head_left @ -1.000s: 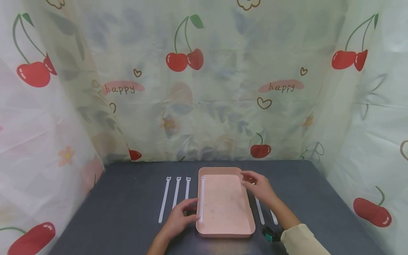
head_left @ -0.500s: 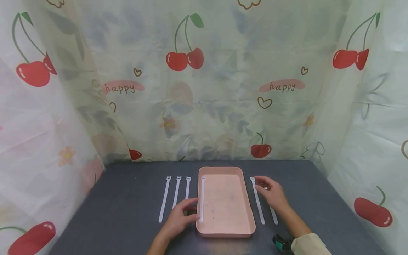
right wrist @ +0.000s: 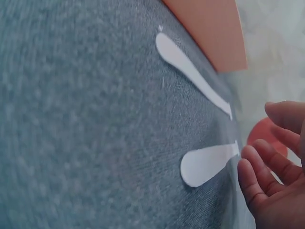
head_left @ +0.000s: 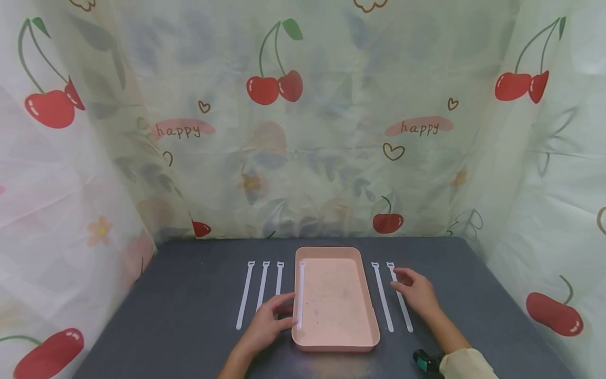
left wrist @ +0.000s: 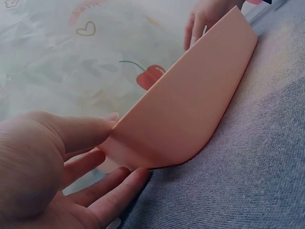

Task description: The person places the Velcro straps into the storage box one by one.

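Observation:
My left hand touches the left wall of a shallow pink tray. In the left wrist view, its thumb lies at the rim and the other fingers extend against the outer wall. One white cable strap with a slotted head lies inside the tray along its left side. My right hand hovers with loosely bent fingers by the slotted end of the outer right strap; contact cannot be told. Closer to the tray lies another strap.
Left of the tray lie three more white straps: an outer one, a middle one and an inner one partly behind the left hand. All rest on a dark cloth-covered table. A cherry-printed curtain encloses the back and sides.
My right hand has moved right, from the tray's far right rim, past the inner strap to the outer one. The left hand and the tray stay in place.

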The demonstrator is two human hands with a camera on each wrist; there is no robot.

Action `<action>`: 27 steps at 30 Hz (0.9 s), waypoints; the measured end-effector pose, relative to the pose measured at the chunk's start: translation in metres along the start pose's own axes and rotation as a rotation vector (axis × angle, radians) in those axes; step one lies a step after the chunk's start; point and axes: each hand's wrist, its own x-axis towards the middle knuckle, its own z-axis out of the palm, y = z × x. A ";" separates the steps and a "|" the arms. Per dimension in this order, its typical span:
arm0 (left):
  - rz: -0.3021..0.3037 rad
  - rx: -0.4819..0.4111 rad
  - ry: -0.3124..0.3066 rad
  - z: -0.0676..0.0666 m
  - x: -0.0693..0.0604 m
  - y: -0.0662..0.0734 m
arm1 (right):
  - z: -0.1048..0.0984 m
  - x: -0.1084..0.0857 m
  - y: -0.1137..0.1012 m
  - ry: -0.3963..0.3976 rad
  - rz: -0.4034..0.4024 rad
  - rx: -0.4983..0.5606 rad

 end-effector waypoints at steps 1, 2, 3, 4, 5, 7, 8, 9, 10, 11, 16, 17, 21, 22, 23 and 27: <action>-0.008 -0.002 -0.001 0.000 0.000 0.000 | 0.000 0.000 0.002 -0.004 0.003 -0.002; -0.014 -0.007 -0.002 0.000 0.000 0.000 | 0.000 0.001 0.003 -0.007 0.008 -0.004; -0.018 -0.014 -0.004 0.000 0.000 0.000 | 0.000 0.001 0.004 -0.011 0.011 -0.006; -0.030 -0.020 -0.006 0.000 0.000 0.000 | 0.000 0.001 0.005 -0.014 0.018 -0.006; -0.032 -0.030 -0.010 0.000 0.000 0.000 | 0.000 0.001 0.006 -0.017 0.025 -0.010; -0.039 -0.046 -0.015 0.000 0.000 0.000 | 0.000 0.002 0.009 -0.022 0.038 -0.021; -0.038 -0.054 -0.017 0.000 0.000 0.000 | -0.001 0.003 0.009 -0.025 0.048 -0.028; -0.034 -0.063 -0.019 0.000 0.000 0.001 | -0.001 0.003 0.009 -0.029 0.053 -0.036; -0.030 -0.070 -0.021 0.000 0.000 0.001 | -0.001 0.004 0.009 -0.031 0.063 -0.046; -0.026 -0.079 -0.023 0.000 -0.001 0.002 | -0.001 0.005 0.010 -0.035 0.071 -0.061; -0.018 -0.096 -0.028 -0.001 -0.001 0.003 | -0.002 0.009 0.009 -0.060 0.093 -0.116; -0.021 -0.093 -0.028 -0.001 -0.001 0.003 | -0.002 0.010 0.009 -0.067 0.091 -0.130; -0.031 -0.075 -0.025 -0.001 0.000 0.003 | -0.001 0.012 0.009 -0.074 0.072 -0.183; -0.031 -0.072 -0.025 -0.001 0.000 0.003 | -0.001 0.012 0.009 -0.073 0.069 -0.194; -0.032 -0.071 -0.025 -0.001 0.000 0.003 | 0.000 0.012 0.009 -0.074 0.067 -0.201; -0.036 -0.072 -0.025 -0.001 0.000 0.001 | 0.001 0.011 0.006 -0.081 0.093 -0.195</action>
